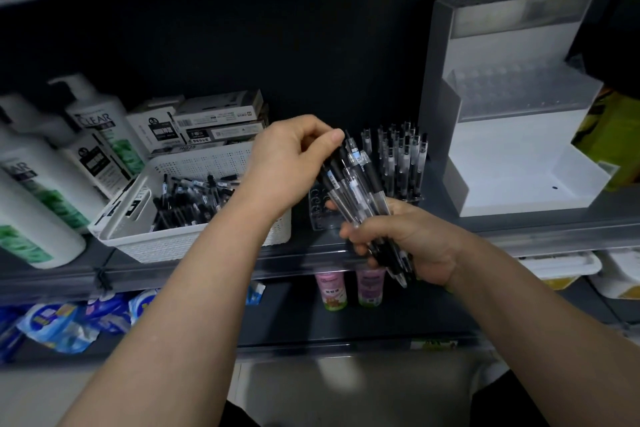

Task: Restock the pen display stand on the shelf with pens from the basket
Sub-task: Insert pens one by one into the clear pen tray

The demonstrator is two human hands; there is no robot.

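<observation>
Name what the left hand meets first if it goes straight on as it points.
The pen bundle in the right hand, which it pinches; beyond, probably the upright pens in the stand, depth unclear.

On the shelf (pixel 554 236), the basket (pixel 194 243) sits just left of the pen display stand (pixel 322 215), with loose pens (pixel 194 198) lying in it. Shampoo bottles (pixel 38 184) crowd the basket's left side, and stacked boxes (pixel 214 125) sit behind it. Upright pens (pixel 401 156) stand in the stand's rear right part. A tiered display unit (pixel 519 149) stands to the stand's right. Before the stand, the right hand (pixel 415 239) grips a bundle of pens (pixel 353 184) from below, and the left hand (pixel 294 163) pinches its top. Two cups (pixel 349 288) stand on the shelf below.
</observation>
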